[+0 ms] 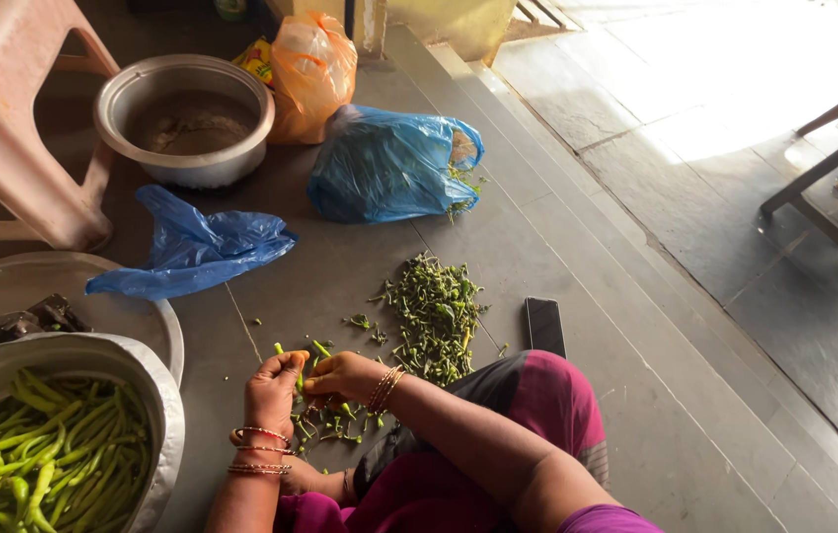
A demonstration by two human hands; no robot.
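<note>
Green chilli (298,373) pinched between both hands low in the frame, at about 7 o'clock from the centre. Left hand (274,392) clenched around its lower part, right hand (343,375) gripping a second green piece at the top, the two hands touching. Just beneath them, scattered stems (335,426) on the grey floor (557,266). At 1 o'clock from the hands, a heap of plucked green stems (435,314); beside it at 3 o'clock, a dark phone (543,326). At 9 o'clock, a metal bowl (164,395) full of green chillies (44,449). Farther off at 12 o'clock, a blue plastic bag (389,163), an orange bag (310,69), an empty steel pot (185,118); at 10 o'clock, a pink plastic stool (9,118).
</note>
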